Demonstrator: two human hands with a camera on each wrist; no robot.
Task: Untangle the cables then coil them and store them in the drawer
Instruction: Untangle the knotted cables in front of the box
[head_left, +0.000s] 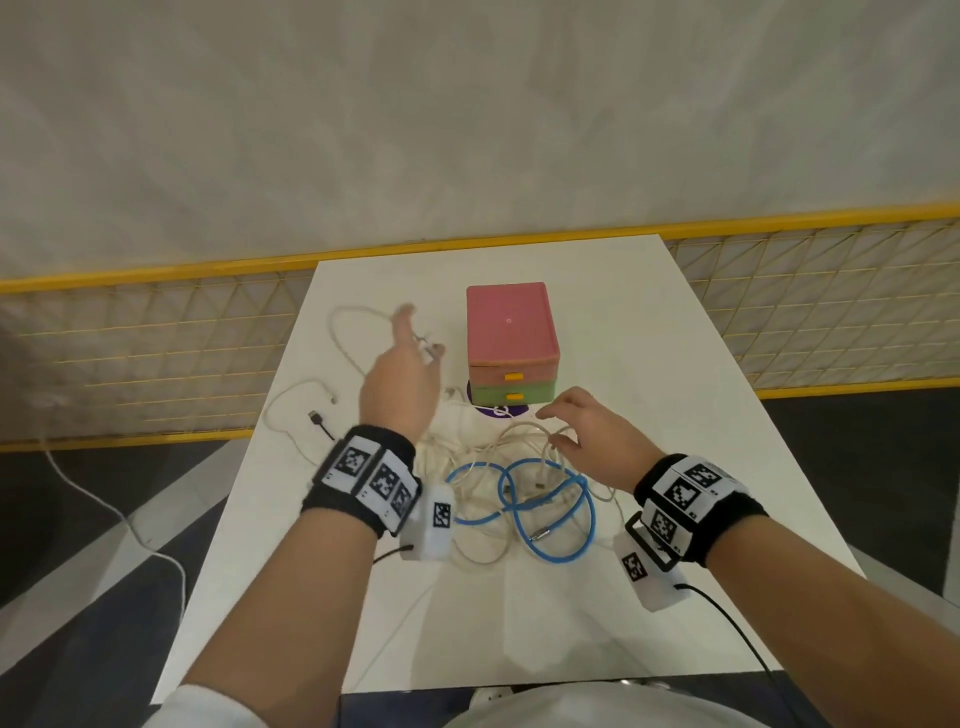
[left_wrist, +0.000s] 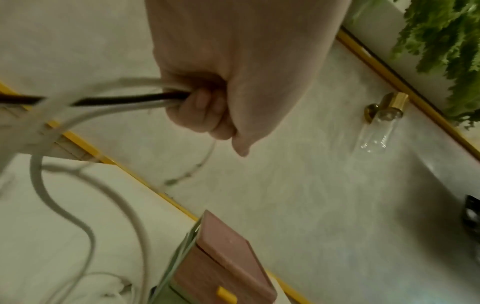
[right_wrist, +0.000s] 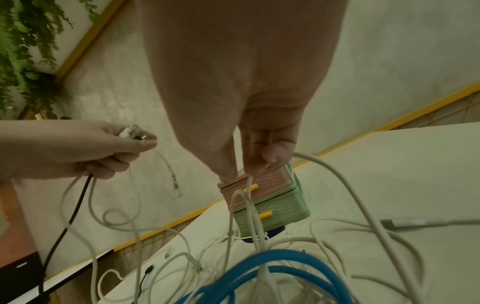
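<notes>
A tangle of white cables (head_left: 483, 457) and a blue cable (head_left: 519, 499) lies on the white table (head_left: 649, 364) in front of the small drawer unit (head_left: 511, 343), which has a pink top drawer and a green lower one, both closed. My left hand (head_left: 423, 353) is raised left of the unit. It grips white cable strands (left_wrist: 116, 86) and a black cable (left_wrist: 124, 97), with a plug (right_wrist: 131, 132) at its fingertips. My right hand (head_left: 558, 426) hovers over the tangle and pinches a white strand (right_wrist: 249, 185).
A black USB plug (head_left: 316, 417) and a loose white loop (head_left: 291, 410) lie on the table's left part. A yellow mesh fence (head_left: 156, 338) runs behind the table. A purple disc (head_left: 491, 410) shows under the drawer unit.
</notes>
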